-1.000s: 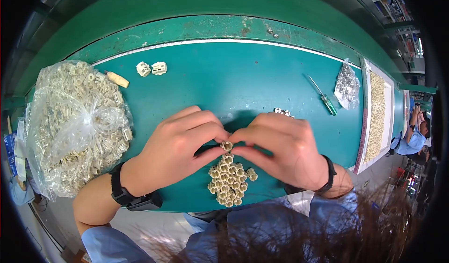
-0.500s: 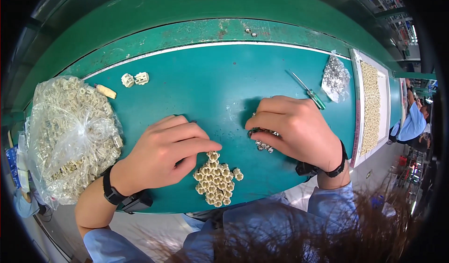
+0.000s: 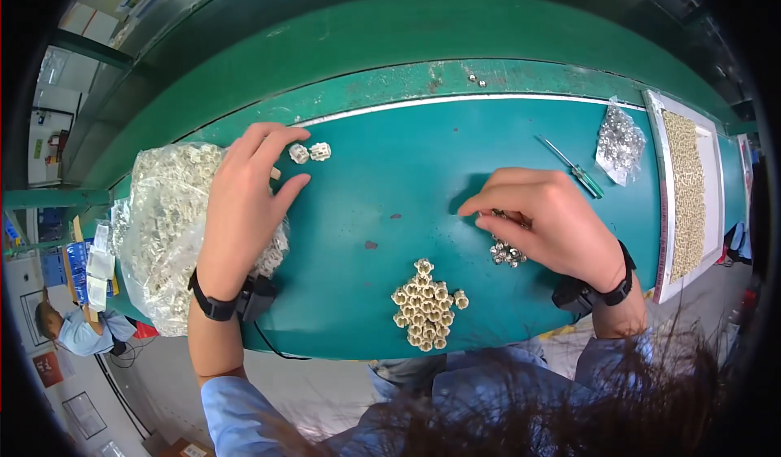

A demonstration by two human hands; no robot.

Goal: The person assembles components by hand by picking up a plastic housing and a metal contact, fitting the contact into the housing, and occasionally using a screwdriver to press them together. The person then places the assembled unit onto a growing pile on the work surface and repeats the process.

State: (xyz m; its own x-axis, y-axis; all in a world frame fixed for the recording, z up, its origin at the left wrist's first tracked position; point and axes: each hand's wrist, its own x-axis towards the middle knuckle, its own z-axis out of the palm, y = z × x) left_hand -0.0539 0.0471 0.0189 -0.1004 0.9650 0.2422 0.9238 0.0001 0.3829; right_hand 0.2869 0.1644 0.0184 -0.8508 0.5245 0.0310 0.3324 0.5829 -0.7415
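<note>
My left hand (image 3: 254, 184) is open, its thumb and fingers spread, beside the plastic bag (image 3: 167, 237) of cream-coloured parts. Just past its fingertips lie two cream ribbed pieces (image 3: 310, 153). Part of a tan stubby piece (image 3: 275, 173) shows between thumb and forefinger. My right hand (image 3: 541, 221) is closed in a pinch over a small heap of shiny metal parts (image 3: 506, 251); what its fingertips hold is hidden. Between the hands, nearer to me, a cluster of cream ring-shaped parts (image 3: 425, 306) stands packed together on the green mat.
A screwdriver with a green handle (image 3: 587, 182) and a clear bag of small metal parts (image 3: 621, 144) lie at the far right. Beyond them stands a white tray (image 3: 712, 205) filled with small cream parts. Two tiny metal pieces (image 3: 477, 80) rest on the back ledge.
My left hand has left the cream cluster, reached far left and spread its fingers. My right hand remains pinched at the metal heap. The view has turned left, shifting things rightward.
</note>
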